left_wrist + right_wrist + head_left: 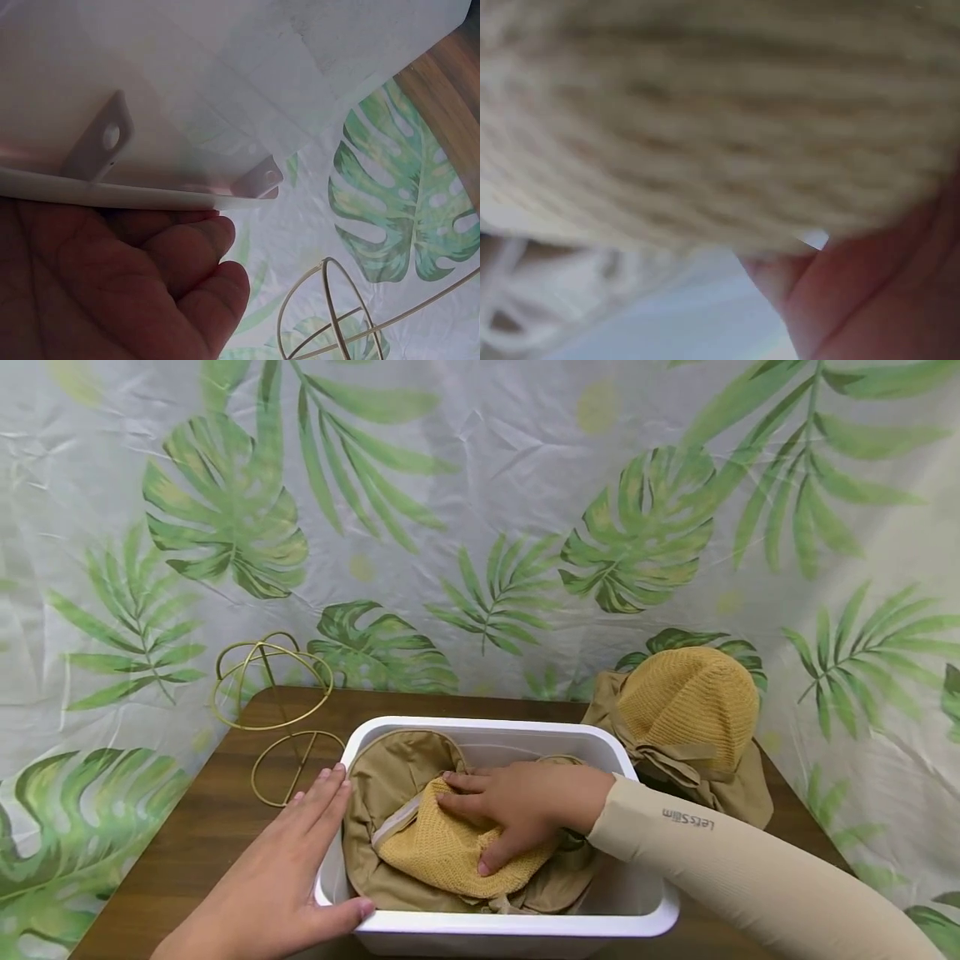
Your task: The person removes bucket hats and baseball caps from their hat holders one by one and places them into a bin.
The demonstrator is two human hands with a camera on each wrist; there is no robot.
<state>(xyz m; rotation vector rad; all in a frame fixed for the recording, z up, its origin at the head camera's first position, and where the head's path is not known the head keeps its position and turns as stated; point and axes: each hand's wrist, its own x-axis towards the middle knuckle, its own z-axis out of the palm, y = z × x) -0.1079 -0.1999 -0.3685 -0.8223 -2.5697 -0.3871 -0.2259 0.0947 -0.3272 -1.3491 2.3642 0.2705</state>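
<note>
A white plastic bin point(510, 923) stands on the brown table. Inside it lies a sun hat with a mustard knit crown point(431, 842) and a tan fabric brim point(367, 860), the crown flattened. My right hand point(517, 802) presses on the crown with fingers spread; in the right wrist view the knit weave point(705, 135) fills most of the picture, blurred. My left hand point(277, 868) rests against the bin's left rim, fingers straight and thumb over the front corner. From the left wrist, my palm point(97, 277) shows just under the rim, beside the bin's outer wall point(202, 90).
A second hat point(686, 710), with the same mustard crown and tan brim, sits behind the bin at right. At the back left stands a gold wire hat stand point(273, 727). Behind the table point(180, 827) hangs a leaf-print cloth point(495, 460).
</note>
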